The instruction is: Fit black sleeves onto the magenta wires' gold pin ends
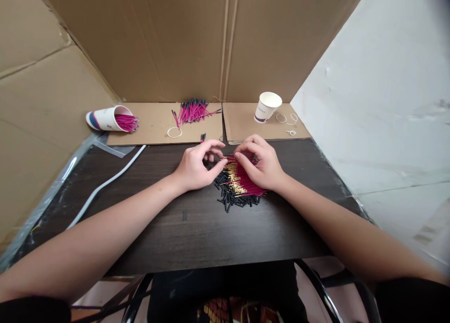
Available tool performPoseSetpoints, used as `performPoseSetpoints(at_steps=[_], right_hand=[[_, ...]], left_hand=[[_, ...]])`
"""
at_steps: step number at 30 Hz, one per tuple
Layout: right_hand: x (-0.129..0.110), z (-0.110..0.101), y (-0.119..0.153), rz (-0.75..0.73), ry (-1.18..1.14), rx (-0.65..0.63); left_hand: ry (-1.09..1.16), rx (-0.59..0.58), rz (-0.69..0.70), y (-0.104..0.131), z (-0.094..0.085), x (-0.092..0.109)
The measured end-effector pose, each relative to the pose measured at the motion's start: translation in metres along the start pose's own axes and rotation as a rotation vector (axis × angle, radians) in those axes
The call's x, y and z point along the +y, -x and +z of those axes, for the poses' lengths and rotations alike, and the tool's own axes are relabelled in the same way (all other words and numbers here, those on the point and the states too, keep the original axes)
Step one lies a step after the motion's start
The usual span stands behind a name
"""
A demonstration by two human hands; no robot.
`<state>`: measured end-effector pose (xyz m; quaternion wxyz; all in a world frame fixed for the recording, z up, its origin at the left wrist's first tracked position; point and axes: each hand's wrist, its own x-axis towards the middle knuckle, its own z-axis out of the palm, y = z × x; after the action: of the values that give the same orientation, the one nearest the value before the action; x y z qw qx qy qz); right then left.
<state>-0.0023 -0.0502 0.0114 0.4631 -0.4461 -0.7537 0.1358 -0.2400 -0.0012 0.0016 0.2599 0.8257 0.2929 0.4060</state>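
Note:
My left hand is over the left edge of a pile, its thumb and index fingertip apart and its other fingers curled. Nothing shows between them. My right hand is closed in a pinch, thumb against fingers, on what looks like a thin wire with a dark end pointing towards my left hand. Beneath my right hand lies a bundle of magenta wires with gold metal pins facing left. Small black sleeves are scattered around and under the pins. Behind my left hand, a few black-tipped wires stick out, partly hidden.
Cardboard at the back bears a heap of black-capped magenta wires, a rubber band and an upright paper cup. A tipped paper cup holds more wires. A white cable crosses the dark table. Cardboard walls stand behind and left.

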Motion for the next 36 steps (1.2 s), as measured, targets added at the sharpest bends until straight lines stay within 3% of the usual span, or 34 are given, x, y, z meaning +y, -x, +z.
performPoseSetpoints(at_steps=[6,10,14,28,32,36], right_hand=[[-0.001,0.001,-0.002,0.255,-0.209,0.049],[-0.004,0.002,-0.004,0.453,-0.499,-0.013],[-0.01,0.0,-0.006,0.553,-0.688,-0.093],[-0.011,0.0,-0.006,0.551,-0.662,-0.144],[-0.005,-0.001,-0.005,0.546,-0.589,-0.137],[0.01,-0.001,-0.006,0.511,-0.431,-0.042]], left_hand=[[-0.07,0.006,0.049,-0.002,-0.003,0.002],[-0.067,-0.003,0.119,-0.004,-0.004,0.002],[-0.025,-0.035,0.164,-0.004,-0.005,0.001],[-0.024,-0.127,0.174,-0.003,-0.006,0.003],[-0.088,-0.049,0.127,-0.003,-0.005,0.005],[-0.236,0.154,-0.066,-0.006,-0.009,-0.001]])
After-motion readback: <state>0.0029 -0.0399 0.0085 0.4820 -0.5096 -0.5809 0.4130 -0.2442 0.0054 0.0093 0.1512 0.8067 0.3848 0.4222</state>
